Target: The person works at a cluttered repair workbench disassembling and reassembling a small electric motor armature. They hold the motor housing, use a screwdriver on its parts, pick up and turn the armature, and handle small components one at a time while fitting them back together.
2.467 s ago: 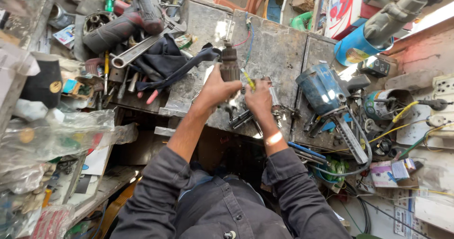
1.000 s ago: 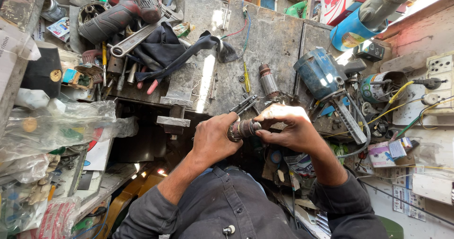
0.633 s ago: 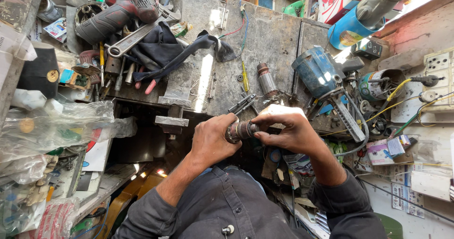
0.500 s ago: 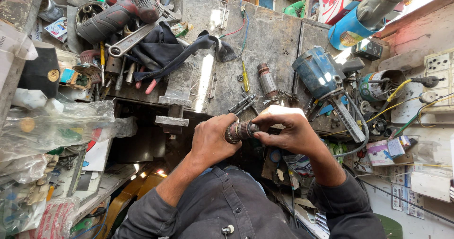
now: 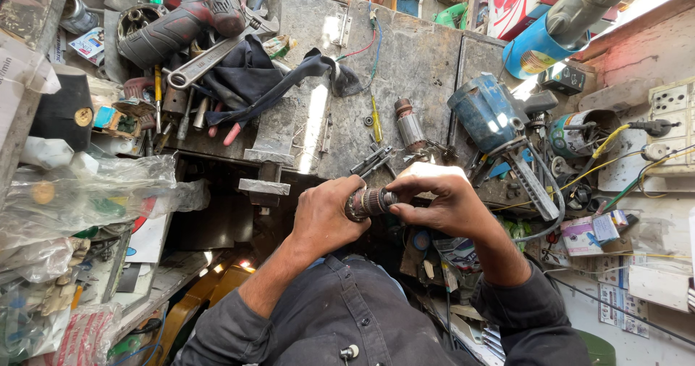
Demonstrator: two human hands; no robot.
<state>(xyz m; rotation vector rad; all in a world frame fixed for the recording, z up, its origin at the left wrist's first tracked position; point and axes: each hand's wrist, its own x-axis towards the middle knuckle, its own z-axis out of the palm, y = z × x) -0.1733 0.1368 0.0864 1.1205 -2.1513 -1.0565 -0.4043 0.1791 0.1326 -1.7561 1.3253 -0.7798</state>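
Holding the armature point(image 5: 369, 202) below the desk point(image 5: 413, 69) edge, left hand point(image 5: 324, 217) and right hand point(image 5: 441, 203) each grip one end.

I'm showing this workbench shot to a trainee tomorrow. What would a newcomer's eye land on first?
First the two hands at the centre: the left hand and right hand together grip a small ribbed motor armature just below the bench edge. Next, the blue power-tool body on the bench to the upper right, and the red-and-grey power drill among wrenches at the upper left.
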